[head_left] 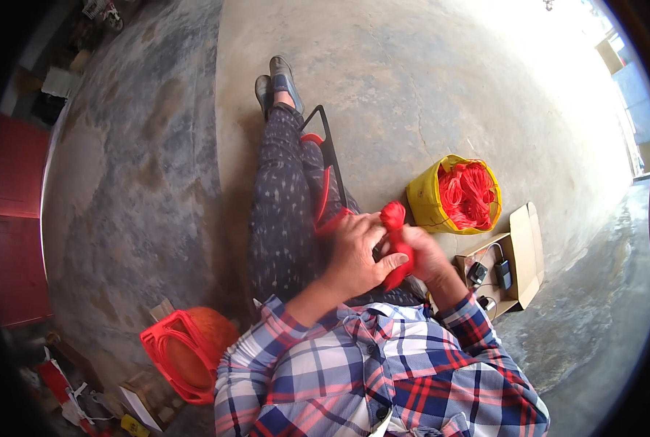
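Note:
A bundle of red cord is held upright in front of my lap, its top knob-shaped and its lower end bunched out. My left hand grips it from the left, with the thumb stretched across its lower part. On the other side, my right hand wraps round the middle of the bundle and is a little smeared by motion. Most of the cord between the hands is hidden by fingers. Just beyond my left hand, red strands run along a black metal frame beside my legs.
A yellow bucket full of red cord bundles stands ahead on the right. Nearer is an opened cardboard box with black adapters and cables. A red frame wound with cord lies at my left, near a red door.

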The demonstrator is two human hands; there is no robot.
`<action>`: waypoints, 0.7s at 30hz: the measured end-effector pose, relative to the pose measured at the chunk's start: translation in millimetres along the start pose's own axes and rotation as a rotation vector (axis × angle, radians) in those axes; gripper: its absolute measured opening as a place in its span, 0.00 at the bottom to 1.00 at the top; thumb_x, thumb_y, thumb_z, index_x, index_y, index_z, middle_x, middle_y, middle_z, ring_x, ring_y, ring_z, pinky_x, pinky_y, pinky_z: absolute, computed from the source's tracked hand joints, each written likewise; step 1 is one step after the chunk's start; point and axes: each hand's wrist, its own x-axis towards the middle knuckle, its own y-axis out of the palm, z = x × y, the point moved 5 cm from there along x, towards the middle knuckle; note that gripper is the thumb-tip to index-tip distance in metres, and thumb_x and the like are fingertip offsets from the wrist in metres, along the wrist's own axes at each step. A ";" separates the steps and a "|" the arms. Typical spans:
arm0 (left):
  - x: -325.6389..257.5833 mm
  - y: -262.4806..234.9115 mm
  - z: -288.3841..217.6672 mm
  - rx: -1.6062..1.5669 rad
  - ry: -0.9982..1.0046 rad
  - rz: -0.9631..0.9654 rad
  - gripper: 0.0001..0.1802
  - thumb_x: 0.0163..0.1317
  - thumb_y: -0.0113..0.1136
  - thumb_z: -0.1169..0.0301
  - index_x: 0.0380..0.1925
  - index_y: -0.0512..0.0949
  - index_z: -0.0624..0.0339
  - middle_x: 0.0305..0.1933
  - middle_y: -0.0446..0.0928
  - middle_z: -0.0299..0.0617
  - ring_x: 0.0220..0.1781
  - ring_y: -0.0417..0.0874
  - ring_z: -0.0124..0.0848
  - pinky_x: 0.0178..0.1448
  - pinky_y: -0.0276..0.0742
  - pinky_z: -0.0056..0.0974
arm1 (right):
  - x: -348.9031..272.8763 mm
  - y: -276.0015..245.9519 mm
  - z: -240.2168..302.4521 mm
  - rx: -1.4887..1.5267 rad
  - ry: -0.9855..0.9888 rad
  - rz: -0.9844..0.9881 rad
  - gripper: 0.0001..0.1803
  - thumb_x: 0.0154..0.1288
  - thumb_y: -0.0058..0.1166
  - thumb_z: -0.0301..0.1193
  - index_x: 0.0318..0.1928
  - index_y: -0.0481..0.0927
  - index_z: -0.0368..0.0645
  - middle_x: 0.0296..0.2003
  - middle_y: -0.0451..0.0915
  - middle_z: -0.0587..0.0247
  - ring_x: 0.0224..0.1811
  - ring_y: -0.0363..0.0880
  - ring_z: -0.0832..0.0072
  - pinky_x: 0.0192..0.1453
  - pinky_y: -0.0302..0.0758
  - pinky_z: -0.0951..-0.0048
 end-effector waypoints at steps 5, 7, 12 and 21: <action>-4.1 -11.1 25.9 -1.021 -0.524 -0.125 0.09 0.65 0.55 0.78 0.45 0.77 0.62 0.43 0.79 0.37 0.42 0.79 0.24 0.50 0.76 0.33 | 20.3 23.6 -2.3 -0.176 0.237 0.186 0.35 0.60 0.55 0.58 0.56 0.74 0.43 0.35 0.81 0.63 0.36 0.81 0.75 0.38 0.76 0.78; 4.0 -34.0 44.0 -1.013 -0.523 -0.267 0.11 0.61 0.57 0.81 0.43 0.78 0.60 0.42 0.78 0.37 0.43 0.79 0.28 0.49 0.76 0.35 | 31.2 24.3 16.4 -0.281 0.187 0.134 0.30 0.68 0.48 0.54 0.54 0.76 0.39 0.24 0.75 0.74 0.23 0.68 0.86 0.24 0.59 0.84; 26.1 -59.1 79.6 0.187 -0.044 -0.124 0.11 0.52 0.58 0.81 0.35 0.82 0.57 0.36 0.73 0.38 0.46 0.77 0.36 0.51 0.74 0.39 | 80.4 -12.4 39.7 -0.268 -0.088 -0.020 0.20 0.64 0.57 0.35 0.54 0.77 0.41 0.25 0.74 0.72 0.24 0.68 0.85 0.28 0.64 0.83; 16.0 -7.2 118.9 0.237 -0.289 0.049 0.10 0.50 0.62 0.75 0.34 0.75 0.61 0.41 0.76 0.47 0.43 0.78 0.48 0.50 0.74 0.47 | 118.3 28.2 35.2 -1.598 -0.139 -0.125 0.20 0.52 0.62 0.39 0.45 0.81 0.43 0.48 0.76 0.52 0.47 0.78 0.56 0.51 0.76 0.62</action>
